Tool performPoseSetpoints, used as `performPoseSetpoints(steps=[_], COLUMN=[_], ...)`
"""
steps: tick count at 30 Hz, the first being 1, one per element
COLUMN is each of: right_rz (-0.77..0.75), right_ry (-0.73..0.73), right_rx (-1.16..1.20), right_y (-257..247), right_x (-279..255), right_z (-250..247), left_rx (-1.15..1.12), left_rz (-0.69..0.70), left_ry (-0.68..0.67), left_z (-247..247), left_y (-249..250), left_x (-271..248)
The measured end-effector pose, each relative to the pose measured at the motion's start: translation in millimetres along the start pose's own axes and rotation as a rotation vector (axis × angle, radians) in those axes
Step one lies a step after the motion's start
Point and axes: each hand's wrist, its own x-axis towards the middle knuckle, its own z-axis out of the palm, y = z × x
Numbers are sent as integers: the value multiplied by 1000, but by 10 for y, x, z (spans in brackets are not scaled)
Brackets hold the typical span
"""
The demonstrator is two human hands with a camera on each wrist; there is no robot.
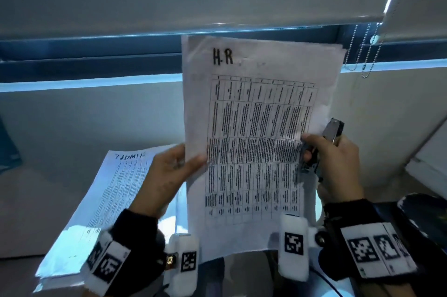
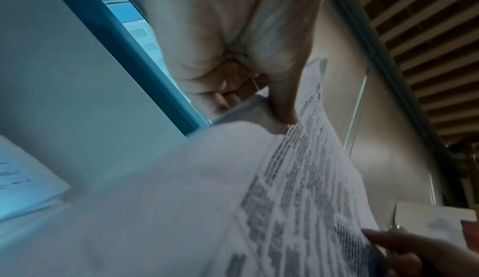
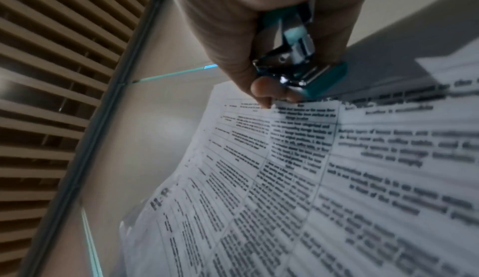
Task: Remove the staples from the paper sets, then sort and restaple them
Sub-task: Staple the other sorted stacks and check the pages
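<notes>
- Person holds the HR paper set (image 1: 256, 132) upright in the air over the desk (image 1: 29, 212), long axis near vertical, "H.R" heading at the top
- Left hand (image 1: 169, 175) pinches the set's left edge about midway down, thumb on the printed face, the other fingers behind the sheets; the left wrist view shows the same pinch
- Right hand (image 1: 336, 166) is curled round a teal and chrome stapler (image 1: 332, 131), gripped tight; its fingertips also touch the set's right edge
- Stapler lies just right of the sheets, its long axis running up and away from the palm; which end is the mouth I cannot tell from the head view
- Sheets look a little fanned at the top right corner, so my guess is they are not yet bound there
- Key relation: the heading end, where a staple would most likely go, sits well above both hands; the right hand, with the tool, is at the opposite long edge from the left
- A second set marked "ADMIN" (image 1: 116, 190) lies flat on the desk, left of and below the left hand
</notes>
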Motion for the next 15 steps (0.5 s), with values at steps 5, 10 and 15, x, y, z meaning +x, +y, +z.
performPoseSetpoints(steps=[5,10,15], right_rz=[92,246,371], right_ry=[-157,-508,-682], right_rx=[-112,-407,-512], right_y=[-3,199,592], right_x=[-91,-275,-567], right_z=[123,213,655], left_rx=[-51,-160,5], left_rz=[-9,-173,-353], left_ry=[152,295,466], left_z=[-166,-639,-1219], left_y=[-3,-37,-263], left_x=[-42,-57,11])
